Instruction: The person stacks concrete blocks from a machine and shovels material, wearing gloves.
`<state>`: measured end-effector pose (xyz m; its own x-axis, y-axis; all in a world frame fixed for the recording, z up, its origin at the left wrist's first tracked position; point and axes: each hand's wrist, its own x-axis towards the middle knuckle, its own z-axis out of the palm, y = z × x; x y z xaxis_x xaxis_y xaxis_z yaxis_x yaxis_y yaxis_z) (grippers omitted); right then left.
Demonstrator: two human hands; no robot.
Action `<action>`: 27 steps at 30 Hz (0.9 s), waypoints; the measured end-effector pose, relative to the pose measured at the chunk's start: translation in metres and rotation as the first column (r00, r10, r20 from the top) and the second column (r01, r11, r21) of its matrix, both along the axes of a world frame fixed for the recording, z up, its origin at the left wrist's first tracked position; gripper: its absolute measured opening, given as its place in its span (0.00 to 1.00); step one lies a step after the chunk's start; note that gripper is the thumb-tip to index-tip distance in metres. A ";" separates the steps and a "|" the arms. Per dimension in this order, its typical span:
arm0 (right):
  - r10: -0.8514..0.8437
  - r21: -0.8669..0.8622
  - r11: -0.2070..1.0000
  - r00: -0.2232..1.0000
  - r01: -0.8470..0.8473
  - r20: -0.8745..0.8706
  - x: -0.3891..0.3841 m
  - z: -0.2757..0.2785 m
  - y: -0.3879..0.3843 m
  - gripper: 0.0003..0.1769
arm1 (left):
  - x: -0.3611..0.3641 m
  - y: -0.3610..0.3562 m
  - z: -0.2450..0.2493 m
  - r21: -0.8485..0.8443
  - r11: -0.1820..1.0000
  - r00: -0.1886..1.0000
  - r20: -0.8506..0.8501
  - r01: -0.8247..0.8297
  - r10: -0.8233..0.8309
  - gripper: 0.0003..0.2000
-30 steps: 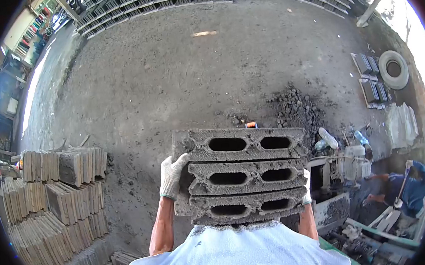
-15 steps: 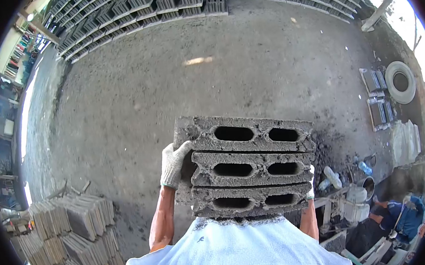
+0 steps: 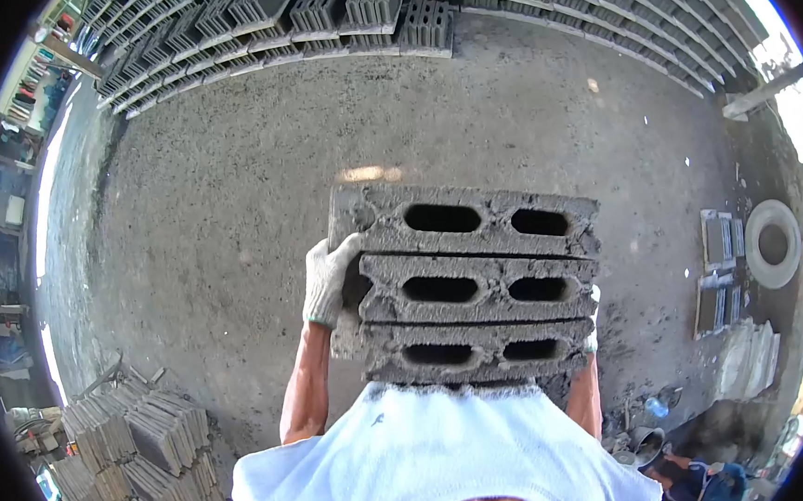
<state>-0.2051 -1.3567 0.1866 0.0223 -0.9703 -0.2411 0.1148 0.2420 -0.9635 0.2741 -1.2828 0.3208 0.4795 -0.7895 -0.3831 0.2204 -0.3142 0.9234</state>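
Three grey hollow concrete blocks (image 3: 479, 287) are carried in front of my chest, side by side with their oval holes facing up. The nearest block touches my white shirt. A strip of what looks like a board (image 3: 345, 341) shows below their left ends. My left hand (image 3: 329, 279), in a white knit glove, is closed on the left side of the load, thumb on top near the far block. At the right side, my right hand (image 3: 594, 319) is mostly hidden behind the blocks; only a bit of white glove shows, and its fingers are out of sight.
Racks of blocks (image 3: 312, 33) line the far side. Stacked flat boards (image 3: 135, 437) stand at lower left. To the right are a tyre (image 3: 773, 244), blocks on the floor (image 3: 719, 239) and pale sacks (image 3: 747, 357). Another person (image 3: 706, 480) is at lower right.
I have moved forward over the floor toward the racks, which appear nearer. The blocks sit slightly higher in view, still held. The person and buckets at lower right have slid toward the bottom edge.
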 end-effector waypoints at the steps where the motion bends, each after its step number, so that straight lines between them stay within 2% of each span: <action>1: 0.008 -0.008 1.000 1.000 -0.008 -0.014 0.012 0.004 -0.046 0.10 | 0.009 -0.046 0.000 -0.034 0.999 1.000 -0.010 -0.013 0.012 0.16; 2: 0.017 -0.013 1.000 0.999 -0.017 -0.030 0.020 0.010 -0.088 0.09 | 0.018 -0.095 0.000 -0.050 0.999 1.000 -0.025 -0.010 0.009 0.16; 7: 0.006 0.065 0.998 0.996 -0.001 -0.085 0.041 0.038 -0.255 0.08 | 0.036 -0.249 0.026 0.093 0.996 0.999 -0.050 0.006 -0.001 0.14; 8: 0.008 0.074 0.997 0.995 -0.001 -0.096 0.044 0.042 -0.291 0.08 | 0.041 -0.286 0.032 0.146 0.989 0.999 -0.008 0.035 -0.034 0.15; 11: 0.016 0.095 0.996 0.993 -0.004 -0.117 0.053 0.045 -0.403 0.08 | 0.059 -0.405 0.036 0.152 0.986 0.998 0.019 0.063 -0.067 0.16; 12: 0.020 0.101 0.995 0.992 -0.008 -0.124 0.055 0.045 -0.443 0.08 | 0.060 -0.449 0.027 -0.002 1.000 0.994 -0.106 0.000 -0.001 0.17; 13: 0.030 0.108 0.994 0.991 -0.015 -0.133 0.057 0.044 -0.482 0.07 | 0.070 -0.492 0.029 -0.046 0.999 0.994 -0.109 0.002 -0.007 0.17; 15: 0.051 0.123 0.992 0.987 -0.032 -0.153 0.061 0.043 -0.564 0.07 | 0.064 -0.553 0.017 0.033 0.998 0.998 -0.045 -0.051 0.052 0.16; 16: 0.067 0.133 0.990 0.984 -0.045 -0.166 0.064 0.045 -0.605 0.07 | 0.063 -0.585 0.019 0.088 0.993 0.997 0.043 -0.074 0.070 0.15; 19: 0.133 0.145 0.984 0.970 -0.105 -0.205 0.080 0.064 -0.727 0.07 | 0.073 -0.670 0.031 0.091 0.978 0.978 -0.075 -0.189 0.196 0.13; 20: 0.159 0.148 0.981 0.963 -0.128 -0.219 0.086 0.072 -0.766 0.07 | 0.078 -0.694 0.017 0.075 0.969 0.966 -0.095 -0.236 0.242 0.12; 23: 0.246 0.169 0.963 0.937 -0.209 -0.246 0.112 0.084 -0.874 0.07 | 0.092 -0.762 0.027 0.087 0.942 0.941 -0.070 -0.325 0.331 0.11; 24: 0.274 0.176 0.956 0.928 -0.234 -0.253 0.123 0.085 -0.908 0.08 | 0.101 -0.788 0.016 0.062 0.922 0.915 -0.113 -0.383 0.388 0.11; 27: 0.355 0.184 0.932 0.890 -0.313 -0.286 0.166 0.082 -1.019 0.08 | 0.137 -0.875 0.021 0.118 0.903 0.909 -0.004 -0.414 0.417 0.11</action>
